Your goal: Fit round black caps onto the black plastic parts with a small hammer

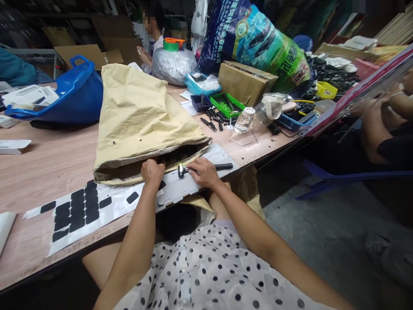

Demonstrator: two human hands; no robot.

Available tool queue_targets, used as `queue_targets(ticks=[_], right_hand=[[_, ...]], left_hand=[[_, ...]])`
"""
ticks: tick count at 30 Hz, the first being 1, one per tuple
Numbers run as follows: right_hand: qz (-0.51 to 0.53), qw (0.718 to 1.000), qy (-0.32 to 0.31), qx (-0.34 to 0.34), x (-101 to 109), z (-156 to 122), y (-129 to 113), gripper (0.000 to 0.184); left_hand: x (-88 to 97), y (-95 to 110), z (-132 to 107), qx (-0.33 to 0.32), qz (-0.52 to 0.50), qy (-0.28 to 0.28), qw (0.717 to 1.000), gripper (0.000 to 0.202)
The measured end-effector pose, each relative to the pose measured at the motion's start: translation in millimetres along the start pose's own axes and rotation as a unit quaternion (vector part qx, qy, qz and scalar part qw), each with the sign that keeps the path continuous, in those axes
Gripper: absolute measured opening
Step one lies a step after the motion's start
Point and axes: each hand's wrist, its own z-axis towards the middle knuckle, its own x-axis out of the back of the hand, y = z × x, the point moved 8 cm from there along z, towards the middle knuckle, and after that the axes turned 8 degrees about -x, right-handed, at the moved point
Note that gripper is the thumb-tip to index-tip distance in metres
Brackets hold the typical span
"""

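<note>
— Where is the hammer (181, 170)?
— It is lying at the desk (48, 163) edge, with the right hand (204, 172) grip clamping it. The left hand (152, 171) grip is curling closed at the sack (138, 116) mouth.

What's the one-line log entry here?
left hand: at tan paper sack mouth | right hand: grasps black-handled metal hammer on white sheet

- sack (138, 116), just beyond the left hand (152, 171): plain pale yellow-tan, a few dark specks
- hammer (222, 166), under the right hand (203, 172): silver head, black handle
- sheet (112, 206), left of the left hand: white, with rows of black pads
- table (48, 168), under both hands: light wood grain
- tub (77, 92), far beyond the left hand: blue
- tray (227, 104), beyond the right hand: green
- dress (209, 267), behind the hands: white, black dots
</note>
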Motion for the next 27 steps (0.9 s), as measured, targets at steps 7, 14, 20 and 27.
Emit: queue_targets(ticks=[7,14,20,27], right_hand=[[0.015,1.0,-0.006,-0.006,-0.2,-0.1,0.6,0.016],[0.008,1.0,-0.003,-0.005,-2.5,-0.4,5.1,0.015],[-0.008,1.0,-0.012,-0.001,0.3,3.1,2.7,0.012],[0.116,0.993,0.006,-0.004,12.6,-7.7,-41.2,0.022]], left_hand=[[20.2,-18.3,-52.4,-0.27,-0.096,0.043,0.957,0.019],[1.9,-41.0,-72.6,-0.269,-0.145,-0.004,0.952,0.019],[-2.0,-39.1,-67.6,-0.259,-0.148,-0.013,0.954,0.016],[-6.9,-41.3,-65.1,-0.238,-0.16,-0.024,0.958,0.016]])
